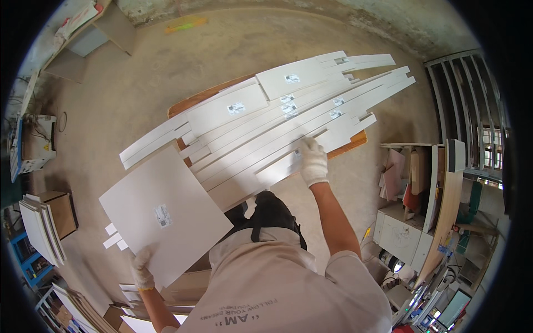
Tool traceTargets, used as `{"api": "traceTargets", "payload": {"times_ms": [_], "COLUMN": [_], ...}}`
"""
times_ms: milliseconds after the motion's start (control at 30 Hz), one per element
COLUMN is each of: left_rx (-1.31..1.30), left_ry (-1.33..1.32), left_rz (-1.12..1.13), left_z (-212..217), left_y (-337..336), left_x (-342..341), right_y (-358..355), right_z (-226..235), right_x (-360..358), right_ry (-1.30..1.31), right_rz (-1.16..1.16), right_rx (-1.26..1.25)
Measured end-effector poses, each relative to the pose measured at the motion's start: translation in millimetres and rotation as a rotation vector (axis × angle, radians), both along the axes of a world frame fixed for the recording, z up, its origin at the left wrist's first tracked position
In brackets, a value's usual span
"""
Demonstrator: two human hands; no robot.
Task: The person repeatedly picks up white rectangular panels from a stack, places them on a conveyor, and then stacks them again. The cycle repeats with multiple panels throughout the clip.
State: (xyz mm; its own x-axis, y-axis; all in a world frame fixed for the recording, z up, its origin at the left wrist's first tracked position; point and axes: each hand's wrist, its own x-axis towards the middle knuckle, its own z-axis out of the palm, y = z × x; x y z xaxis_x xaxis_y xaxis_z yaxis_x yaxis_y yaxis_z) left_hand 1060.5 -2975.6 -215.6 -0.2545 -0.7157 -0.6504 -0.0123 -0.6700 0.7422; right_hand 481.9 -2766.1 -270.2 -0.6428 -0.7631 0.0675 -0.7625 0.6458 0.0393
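My left hand [142, 270], in a white glove, grips the near edge of a large square white panel [161, 213] with a small sticker on it. The panel is held tilted at the left of the pile. My right hand [312, 161], also gloved, rests flat on a long white strip [288, 145] in a pile of long white boards [266, 119]. The boards lie fanned across a brown wooden tabletop [355, 141], several with small labels.
Stacked white panels [41, 230] stand at the left beside a brown box [61, 211]. More white boards [139, 316] lie on the floor near my feet. A cluttered workbench with boards and tools [422, 211] fills the right side. Bare concrete floor [127, 83] surrounds the table.
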Motion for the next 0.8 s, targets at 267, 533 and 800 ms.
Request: {"api": "traceTargets", "payload": {"times_ms": [267,533,800], "left_rx": [-0.091,-0.069,-0.150], "left_ry": [0.011,-0.007,-0.092], "left_rz": [0.019,-0.003,0.096], "left_z": [-13.6,5.0,-3.2], "left_y": [-11.9,-7.2,-1.7], "left_x": [37.4,50.9,67.2], "right_y": [-69.9,-68.1,-74.5], "right_z": [-5.8,-21.4,-29.4], "right_x": [43.9,45.7,70.0], "right_ry": [-0.549,-0.524,-0.596], "right_rz": [-1.267,-1.382,-1.466], "right_rx": [-0.337,-0.539,-0.510]}}
